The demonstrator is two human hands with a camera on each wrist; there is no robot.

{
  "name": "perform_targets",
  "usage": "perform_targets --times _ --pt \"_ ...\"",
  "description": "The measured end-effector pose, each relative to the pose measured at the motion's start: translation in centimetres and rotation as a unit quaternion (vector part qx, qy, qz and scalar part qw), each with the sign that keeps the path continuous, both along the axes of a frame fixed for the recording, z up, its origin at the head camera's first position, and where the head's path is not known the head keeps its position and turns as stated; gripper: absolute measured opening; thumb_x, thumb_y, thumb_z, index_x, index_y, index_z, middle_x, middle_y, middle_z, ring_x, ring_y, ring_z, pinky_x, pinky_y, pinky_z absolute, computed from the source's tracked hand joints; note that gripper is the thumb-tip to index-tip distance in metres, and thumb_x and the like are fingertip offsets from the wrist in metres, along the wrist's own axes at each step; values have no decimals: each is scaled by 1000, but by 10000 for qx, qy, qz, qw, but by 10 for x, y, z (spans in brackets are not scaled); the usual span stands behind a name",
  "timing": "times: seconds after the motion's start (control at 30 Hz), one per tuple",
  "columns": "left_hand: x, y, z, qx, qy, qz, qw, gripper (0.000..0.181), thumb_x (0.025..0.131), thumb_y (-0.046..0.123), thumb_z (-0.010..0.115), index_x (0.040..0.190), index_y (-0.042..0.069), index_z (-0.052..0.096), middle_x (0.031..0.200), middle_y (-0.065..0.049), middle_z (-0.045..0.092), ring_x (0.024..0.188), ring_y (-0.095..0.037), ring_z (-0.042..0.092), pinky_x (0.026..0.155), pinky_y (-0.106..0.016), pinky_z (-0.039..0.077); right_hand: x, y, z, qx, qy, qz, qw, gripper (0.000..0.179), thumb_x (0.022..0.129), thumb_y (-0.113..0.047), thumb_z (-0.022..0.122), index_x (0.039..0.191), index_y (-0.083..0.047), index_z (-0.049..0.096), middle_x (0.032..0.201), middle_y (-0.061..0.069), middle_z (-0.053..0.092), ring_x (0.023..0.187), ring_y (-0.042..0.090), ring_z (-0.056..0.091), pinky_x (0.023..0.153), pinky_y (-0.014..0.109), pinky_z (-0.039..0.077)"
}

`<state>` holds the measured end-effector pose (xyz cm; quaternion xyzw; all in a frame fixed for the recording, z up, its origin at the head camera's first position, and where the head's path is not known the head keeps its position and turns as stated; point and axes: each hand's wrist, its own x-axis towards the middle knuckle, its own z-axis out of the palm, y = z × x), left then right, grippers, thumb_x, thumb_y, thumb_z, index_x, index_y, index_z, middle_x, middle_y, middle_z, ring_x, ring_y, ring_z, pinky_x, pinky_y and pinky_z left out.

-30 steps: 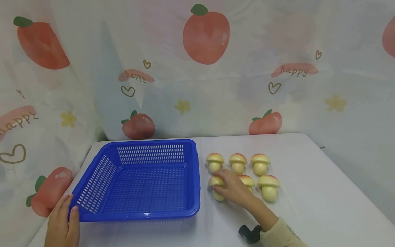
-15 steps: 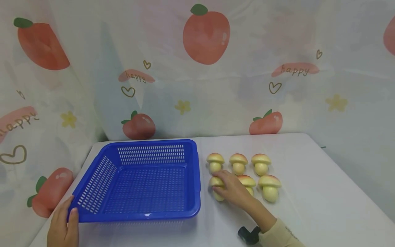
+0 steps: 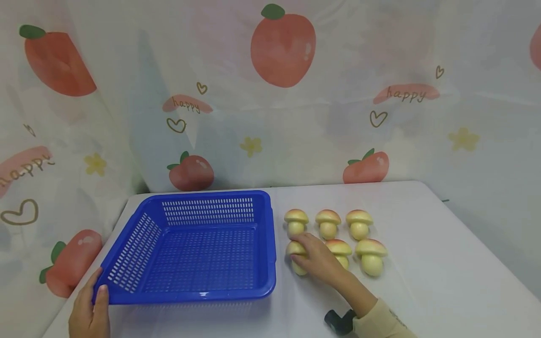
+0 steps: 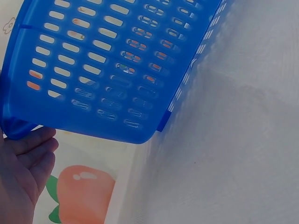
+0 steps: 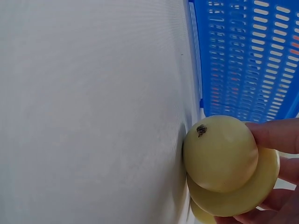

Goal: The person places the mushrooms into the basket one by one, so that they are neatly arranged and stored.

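A blue plastic basket (image 3: pixel 203 296) with slotted walls stands on the left of the table. At its near left corner, my left hand (image 3: pixel 89 310) holds the rim, thumb in front and fingers at the side; the left wrist view shows those fingers (image 4: pixel 39 144) under the rim. My right hand (image 3: pixel 319 260) grips a toy mushroom (image 3: pixel 298 268) with a yellow cap and cream stem. In the right wrist view this mushroom (image 5: pixel 219 154) is between thumb and fingers, beside the white tabletop. The hand partly hides another mushroom (image 3: pixel 339 247) behind it.
Three more mushrooms (image 3: pixel 327 224) form a row farther back, and one mushroom (image 3: pixel 372 258) sits at the right of the near row. White cloth covers the table (image 3: pixel 439 263). A patterned curtain (image 3: pixel 304 126) hangs behind. A black device (image 3: pixel 339 323) is by the right wrist.
The whole head view has shifted very slightly. Both hands keep nearly the same places, on the basket rim and around the mushroom.
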<state>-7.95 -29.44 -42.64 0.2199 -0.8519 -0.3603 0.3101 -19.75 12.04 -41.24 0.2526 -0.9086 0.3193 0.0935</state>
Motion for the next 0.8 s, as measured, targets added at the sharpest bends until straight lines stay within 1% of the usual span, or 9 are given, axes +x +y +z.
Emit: perform_targets --times 0.1,0.2,0.33,0.4,0.47,0.67,0.7,0.77,0.8 --pt "0 2 1 78 21 61 9999 43 100 23 33 141 10 37 130 -28 43 118 -43 39 102 -50 23 0 0 0 -23 -25 10 10000 36 79 -9 69 112 0 60 108 9 60 102 26 55 86 42 42" --pt "1 5 5 210 70 24 9998 43 100 22 33 140 9 38 130 -28 43 115 -45 41 101 -51 24 -1 -1 -1 -65 -41 44 10000 35 79 -8 69 112 0 59 108 9 59 101 25 55 85 42 42" --pt "1 7 5 355 118 90 9993 43 100 24 33 141 12 38 129 -27 46 112 -42 45 102 -30 27 -1 -2 -1 -158 -286 -45 9995 37 79 -9 69 114 0 59 111 10 59 104 26 54 87 42 41" --pt "1 8 4 435 182 150 9988 42 100 24 34 140 14 39 128 -26 47 112 -40 47 97 -17 26 -1 -3 -2 -193 -458 -93 9987 38 79 -9 69 115 0 59 112 11 59 106 27 53 88 43 40" --pt "0 8 1 512 240 234 9981 42 100 25 34 141 16 39 128 -26 47 115 -35 47 94 -11 24 -1 -4 -2 -179 -561 -91 9982 39 80 -10 69 116 -1 58 113 11 59 107 28 52 89 44 40" --pt "-2 6 -2 665 273 239 9971 42 100 24 34 141 16 38 129 -26 45 117 -36 45 97 -15 23 -2 -3 -1 -168 -668 13 9976 39 81 -12 67 117 -1 57 113 11 58 106 29 52 87 46 40" --pt "-2 6 -2 709 309 150 9969 43 99 23 35 141 15 38 130 -27 45 116 -42 44 100 -20 24 -3 -3 -2 -189 -685 23 9975 39 81 -12 67 117 -1 57 113 11 58 106 28 52 87 46 40" --pt "-3 6 -5 600 293 266 9974 42 99 24 34 141 19 39 130 -24 46 118 -28 46 97 -16 25 -4 -3 -3 -225 -720 42 9971 39 81 -12 67 117 -2 57 113 11 58 105 28 53 86 45 41" --pt "-3 5 -5 632 324 246 9972 42 99 24 35 141 20 39 130 -24 46 118 -28 47 98 -19 26 -4 -3 -4 -241 -729 45 9970 39 81 -12 67 117 -2 58 112 10 58 104 27 53 85 45 41"
